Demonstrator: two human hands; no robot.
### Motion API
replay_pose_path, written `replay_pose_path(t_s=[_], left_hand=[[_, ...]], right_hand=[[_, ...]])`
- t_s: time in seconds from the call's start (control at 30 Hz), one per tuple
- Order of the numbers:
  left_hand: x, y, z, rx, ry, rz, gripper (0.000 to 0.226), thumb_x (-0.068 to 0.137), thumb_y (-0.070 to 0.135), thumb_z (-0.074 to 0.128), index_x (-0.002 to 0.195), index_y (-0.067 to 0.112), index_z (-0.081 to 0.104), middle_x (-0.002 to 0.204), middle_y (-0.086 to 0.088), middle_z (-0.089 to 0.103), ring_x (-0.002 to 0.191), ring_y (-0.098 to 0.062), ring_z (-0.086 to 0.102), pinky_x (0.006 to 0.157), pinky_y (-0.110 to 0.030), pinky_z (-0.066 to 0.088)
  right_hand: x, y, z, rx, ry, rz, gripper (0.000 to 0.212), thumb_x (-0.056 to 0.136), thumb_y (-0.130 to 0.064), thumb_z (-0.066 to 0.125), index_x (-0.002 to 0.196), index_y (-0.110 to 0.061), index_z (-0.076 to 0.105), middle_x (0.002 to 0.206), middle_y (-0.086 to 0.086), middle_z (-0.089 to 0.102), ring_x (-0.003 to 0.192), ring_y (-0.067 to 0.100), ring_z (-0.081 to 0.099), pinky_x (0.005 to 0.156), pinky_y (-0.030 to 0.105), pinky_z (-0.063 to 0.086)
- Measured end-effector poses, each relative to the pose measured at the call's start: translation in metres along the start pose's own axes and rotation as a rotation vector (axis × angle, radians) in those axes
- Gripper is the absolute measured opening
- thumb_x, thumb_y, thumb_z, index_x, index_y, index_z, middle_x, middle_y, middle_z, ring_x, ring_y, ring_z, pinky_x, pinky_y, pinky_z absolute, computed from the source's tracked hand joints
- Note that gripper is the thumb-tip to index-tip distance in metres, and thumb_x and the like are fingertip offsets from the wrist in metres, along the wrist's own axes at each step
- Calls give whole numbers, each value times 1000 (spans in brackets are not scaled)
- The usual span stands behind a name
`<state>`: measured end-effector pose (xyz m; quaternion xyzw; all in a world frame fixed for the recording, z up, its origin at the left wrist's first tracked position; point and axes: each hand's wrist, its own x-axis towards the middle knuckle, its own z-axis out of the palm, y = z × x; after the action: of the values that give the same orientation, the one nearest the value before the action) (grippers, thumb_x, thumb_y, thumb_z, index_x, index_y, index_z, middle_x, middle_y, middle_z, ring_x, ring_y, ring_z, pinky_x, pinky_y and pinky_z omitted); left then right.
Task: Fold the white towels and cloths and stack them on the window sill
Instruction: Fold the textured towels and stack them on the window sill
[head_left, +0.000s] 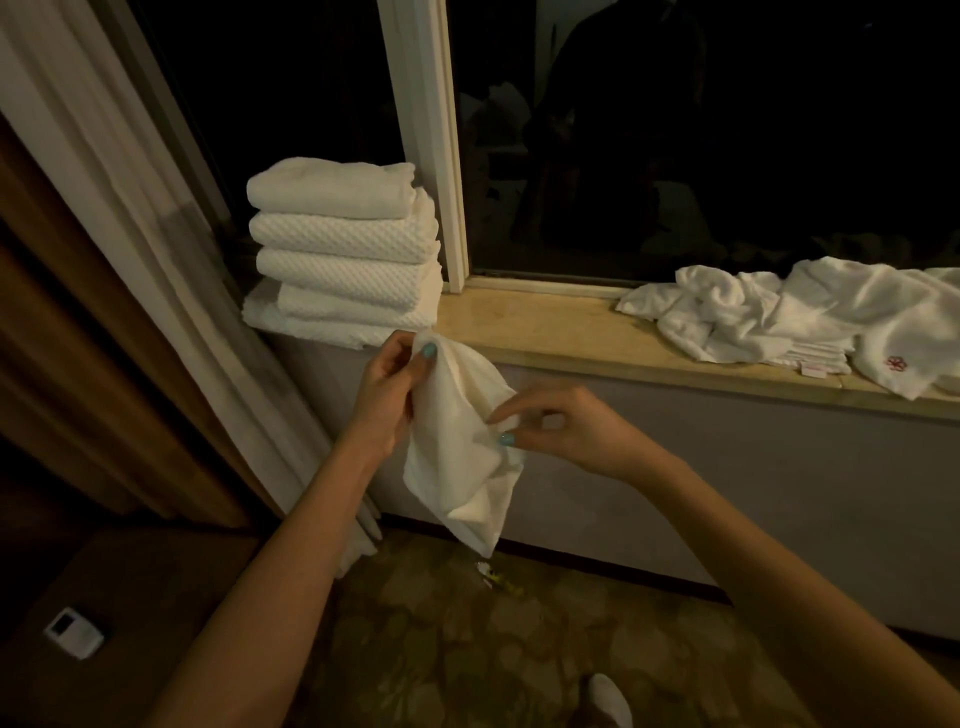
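Both hands pinch a small white cloth (462, 441) in front of the window sill (561, 343): left hand (389, 384) at its top, right hand (550, 426) at a side edge. I'd find two adjacent corners and pull it taut first, so it folds square for the stack (343, 254).

The window (727, 130) was black with night, its glass divided by a white frame post (431, 156). A pale stone window sill (545, 332) ran beneath it, above a plain greyish wall (727, 493) with a dark skirting board (623, 571). A cream curtain (104, 156) hung at the left beside a brown wooden panel (62, 338). The carpet (467, 649) was patterned, brownish and dimly lit. A small white device (72, 631) lay on a dark surface at lower left.
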<state>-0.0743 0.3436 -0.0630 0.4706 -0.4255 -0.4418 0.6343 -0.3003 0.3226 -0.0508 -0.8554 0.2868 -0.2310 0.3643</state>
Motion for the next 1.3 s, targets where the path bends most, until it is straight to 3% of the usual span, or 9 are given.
replay_pose_path(t_s=[0.17, 0.43, 0.53, 0.63, 0.77, 0.87, 1.07, 1.2, 1.3], left_hand=[[3, 6, -11, -5, -26, -29, 12, 72, 40, 73, 73, 29, 69, 86, 1, 65, 86, -13, 58, 82, -31, 47], [3, 16, -10, 204, 16, -3, 18, 80, 35, 73, 68, 30, 60, 77, 1, 56, 77, -13, 52, 76, -31, 44], [2, 18, -10, 214, 4, 18, 21, 84, 28, 67, 64, 30, 59, 76, 1, 55, 74, -11, 52, 73, -30, 45], [-1, 18, -10, 214, -13, 45, 17, 79, 36, 66, 64, 31, 59, 73, 4, 54, 71, -8, 52, 69, -25, 44], [0, 14, -18, 235, 77, 68, 24, 86, 31, 65, 64, 31, 58, 73, 6, 54, 73, -8, 51, 70, -25, 43], [1, 8, -26, 261, 102, 56, 35, 92, 22, 62, 59, 33, 56, 65, 13, 51, 66, -2, 47, 64, -21, 39], [4, -3, -41, 357, 21, -4, 27, 92, 16, 60, 67, 25, 56, 70, 8, 52, 69, -2, 48, 62, -16, 44], [21, -1, -40, 519, -14, -81, 18, 88, 18, 66, 78, 6, 58, 79, -9, 56, 77, -14, 52, 74, -33, 50], [39, 10, -16, 740, 156, 148, 29, 87, 20, 69, 67, 12, 50, 65, -5, 52, 67, -13, 48, 64, -28, 42]], right_hand=[[5, -4, 4, -87, -63, 14, 28, 87, -31, 68, 115, -30, 66, 112, -14, 58, 92, -8, 53, 75, 12, 42], [6, -10, 22, 116, 6, 53, 22, 83, -28, 73, 102, -36, 66, 113, 5, 47, 106, 17, 48, 93, 35, 49], [10, -9, 31, 157, -24, 66, 20, 78, -28, 77, 96, -25, 72, 112, 14, 46, 106, 23, 50, 92, 43, 49], [11, -6, 41, 150, -35, 88, 26, 76, -25, 79, 97, -14, 73, 114, 12, 47, 107, 23, 50, 94, 39, 50], [9, -2, 47, 99, 190, 90, 8, 84, -17, 72, 84, -17, 65, 92, 2, 58, 81, 10, 57, 72, 27, 45], [4, 3, 42, -44, 226, 45, 4, 88, -16, 67, 85, -16, 64, 87, -6, 55, 75, 1, 51, 67, 19, 36], [14, 35, 8, -535, 124, -58, 25, 93, -30, 55, 87, -9, 67, 97, 8, 56, 99, 28, 47, 86, 37, 39], [44, 39, -29, -743, 102, 36, 25, 98, -31, 50, 99, -10, 63, 101, 9, 58, 105, 29, 47, 85, 39, 40], [75, 12, -50, -806, 195, 139, 28, 101, -25, 41, 109, -5, 59, 109, 16, 56, 95, 29, 55, 79, 37, 44]])
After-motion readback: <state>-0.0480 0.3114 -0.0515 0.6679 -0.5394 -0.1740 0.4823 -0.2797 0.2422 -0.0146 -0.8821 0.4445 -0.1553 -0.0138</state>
